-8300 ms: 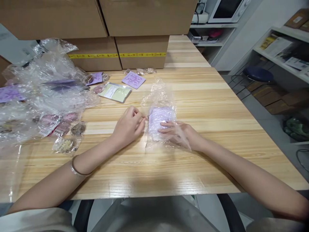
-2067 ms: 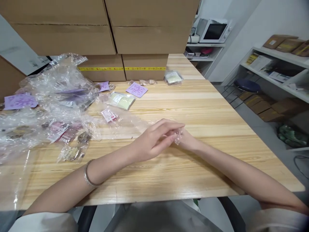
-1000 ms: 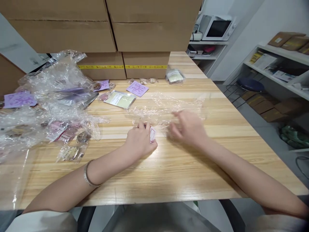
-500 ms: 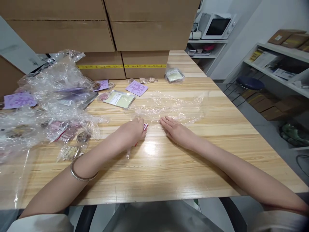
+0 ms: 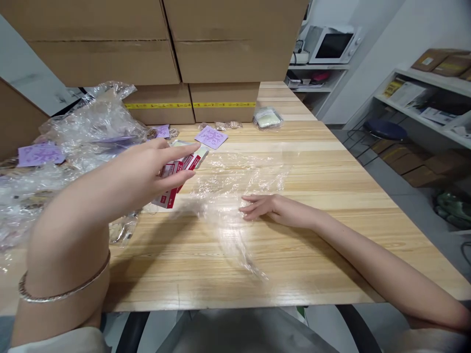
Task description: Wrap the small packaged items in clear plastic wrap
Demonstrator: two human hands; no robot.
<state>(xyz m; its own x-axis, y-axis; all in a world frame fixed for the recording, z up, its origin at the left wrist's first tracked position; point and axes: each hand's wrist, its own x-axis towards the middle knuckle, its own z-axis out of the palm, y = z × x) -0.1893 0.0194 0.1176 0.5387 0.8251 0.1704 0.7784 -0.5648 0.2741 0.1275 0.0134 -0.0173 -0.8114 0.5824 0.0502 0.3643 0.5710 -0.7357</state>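
Note:
My left hand (image 5: 145, 166) is raised over the left half of the table. It grips red and white printed packets (image 5: 170, 197), which show below and between its fingers; how many there are is hard to tell. My right hand (image 5: 265, 207) rests with fingers stretched out at the right part of a clear plastic bag (image 5: 224, 215). The crumpled bag spreads across the table between my hands. Behind the packets, a pale green and white packet (image 5: 203, 153) is partly covered. A purple patterned card (image 5: 211, 137) lies just beyond it.
Crumpled plastic bags with small packets (image 5: 91, 117) pile up at the left, with another purple card (image 5: 40, 154). Large cardboard boxes (image 5: 228, 59) stand along the back. A wrapped stack of pale green packets (image 5: 267, 118) sits at the back right. The table's front edge is near my body.
My left hand has lifted and moved left with the red and white packets. The clear bag now stretches further toward me. My right hand has shifted slightly nearer.

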